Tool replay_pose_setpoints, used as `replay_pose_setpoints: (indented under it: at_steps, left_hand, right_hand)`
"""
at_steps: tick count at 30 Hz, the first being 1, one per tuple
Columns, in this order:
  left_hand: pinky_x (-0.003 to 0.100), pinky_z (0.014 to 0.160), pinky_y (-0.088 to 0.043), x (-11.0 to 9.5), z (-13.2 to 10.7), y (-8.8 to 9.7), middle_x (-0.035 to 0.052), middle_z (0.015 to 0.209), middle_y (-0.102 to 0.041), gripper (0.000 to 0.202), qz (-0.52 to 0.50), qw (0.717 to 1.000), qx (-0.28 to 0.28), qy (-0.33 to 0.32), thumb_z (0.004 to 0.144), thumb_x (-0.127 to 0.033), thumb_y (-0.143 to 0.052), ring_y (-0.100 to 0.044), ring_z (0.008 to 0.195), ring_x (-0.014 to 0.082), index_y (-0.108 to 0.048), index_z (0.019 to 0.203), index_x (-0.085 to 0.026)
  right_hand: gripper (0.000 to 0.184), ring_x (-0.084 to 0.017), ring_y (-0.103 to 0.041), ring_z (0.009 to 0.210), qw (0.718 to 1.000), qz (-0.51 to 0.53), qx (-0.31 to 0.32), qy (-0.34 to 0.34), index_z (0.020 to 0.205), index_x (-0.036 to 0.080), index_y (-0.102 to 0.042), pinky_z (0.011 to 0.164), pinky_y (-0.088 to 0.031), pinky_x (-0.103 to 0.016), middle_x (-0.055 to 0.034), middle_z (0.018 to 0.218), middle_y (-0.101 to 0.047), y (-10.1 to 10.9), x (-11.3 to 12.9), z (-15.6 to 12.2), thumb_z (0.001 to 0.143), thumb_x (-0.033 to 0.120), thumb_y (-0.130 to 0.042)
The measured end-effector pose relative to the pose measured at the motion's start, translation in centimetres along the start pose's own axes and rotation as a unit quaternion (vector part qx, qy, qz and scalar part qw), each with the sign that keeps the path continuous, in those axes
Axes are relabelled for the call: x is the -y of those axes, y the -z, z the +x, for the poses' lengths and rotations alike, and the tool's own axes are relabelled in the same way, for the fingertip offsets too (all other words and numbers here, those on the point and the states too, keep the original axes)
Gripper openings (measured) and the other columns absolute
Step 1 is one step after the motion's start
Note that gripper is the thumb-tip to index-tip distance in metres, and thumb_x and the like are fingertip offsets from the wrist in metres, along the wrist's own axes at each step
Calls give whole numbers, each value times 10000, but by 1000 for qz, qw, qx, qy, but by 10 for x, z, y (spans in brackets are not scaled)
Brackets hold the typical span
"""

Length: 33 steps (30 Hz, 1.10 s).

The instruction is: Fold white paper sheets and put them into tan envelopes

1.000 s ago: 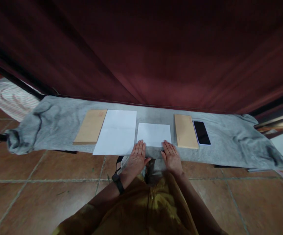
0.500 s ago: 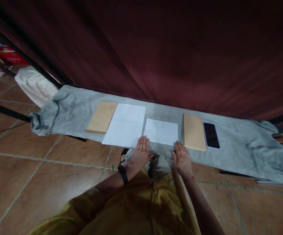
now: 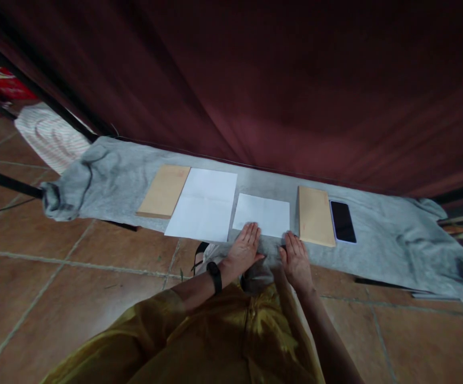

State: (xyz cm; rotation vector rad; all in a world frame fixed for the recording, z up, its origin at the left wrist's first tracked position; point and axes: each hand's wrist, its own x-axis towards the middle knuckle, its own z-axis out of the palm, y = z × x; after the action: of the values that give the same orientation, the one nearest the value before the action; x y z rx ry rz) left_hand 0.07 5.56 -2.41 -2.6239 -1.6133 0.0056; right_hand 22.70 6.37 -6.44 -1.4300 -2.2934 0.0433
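My left hand (image 3: 246,246) lies flat with its fingers stretched out, the fingertips on the near edge of a small folded white sheet (image 3: 262,214). My right hand (image 3: 296,261) also lies flat and open, just off that sheet's near right corner, on the grey cloth (image 3: 379,234). A larger white sheet (image 3: 202,205) lies to the left of the folded one. One brown envelope (image 3: 163,191) sits left of the large sheet and another brown envelope (image 3: 315,223) right of the folded sheet. A black wristband is on my left wrist.
A black phone (image 3: 342,221) lies face up beside the right envelope. A dark red curtain (image 3: 255,80) hangs behind the cloth. A striped fabric (image 3: 51,137) and a red item (image 3: 3,88) sit at far left. Brown floor tiles (image 3: 55,288) surround me.
My left hand has slid right along the folded sheet's near edge, closer to my right hand. The right hand has stayed near the sheet's right corner. The camera view has shifted slightly.
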Motion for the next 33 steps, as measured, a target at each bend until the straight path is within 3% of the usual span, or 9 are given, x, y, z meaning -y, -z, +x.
replay_pose_setpoints:
  at_steps: [5, 10, 13, 20, 33]
  left_hand:
    - [539, 1277, -197, 2, -1, -3, 324, 1609, -295, 851, -6, 1000, 8, -4, 962, -543, -519, -270, 1538, 362, -334, 1520, 72]
    - [509, 1268, -230, 2, 1, -5, 293, 1623, -301, 710, -17, 1000, 17, 8, 966, -368, -493, -263, 1544, 342, -359, 1519, 55]
    - [512, 1261, -242, 5, 0, -6, 285, 1627, -298, 720, -28, 999, 19, 15, 950, -348, -509, -264, 1545, 335, -339, 1539, 30]
    - [507, 1241, -299, 21, -12, -13, 299, 1619, -298, 789, -36, 998, -5, 44, 954, -485, -558, -272, 1536, 356, -358, 1523, 24]
    - [504, 1233, -325, 37, -32, -16, 316, 1596, -333, 795, -4, 997, -35, 67, 945, -483, -573, -313, 1517, 379, -390, 1495, 62]
  right_hand:
    - [543, -301, -352, 1497, 1000, 29, -6, 10, 1570, 142, -359, 1189, -362, -558, -164, 1589, -433, -3, 19, 12, 1073, 359, -356]
    - [528, -278, -363, 1500, 997, 62, 29, 40, 1567, 169, -395, 1212, -346, -531, -135, 1591, -444, -17, 46, 36, 1074, 348, -332]
    - [531, -273, -370, 1498, 997, 56, 46, 40, 1557, 153, -415, 1221, -333, -525, -138, 1588, -448, -23, 53, 42, 1076, 360, -326]
    - [501, -256, -414, 1474, 999, 26, 41, 16, 1537, 159, -445, 1215, -341, -491, -129, 1568, -479, -19, 38, 37, 1076, 336, -357]
    - [553, -267, -394, 1487, 999, 24, 29, 12, 1583, 141, -350, 1212, -361, -510, -144, 1590, -444, -5, 7, 15, 1071, 350, -372]
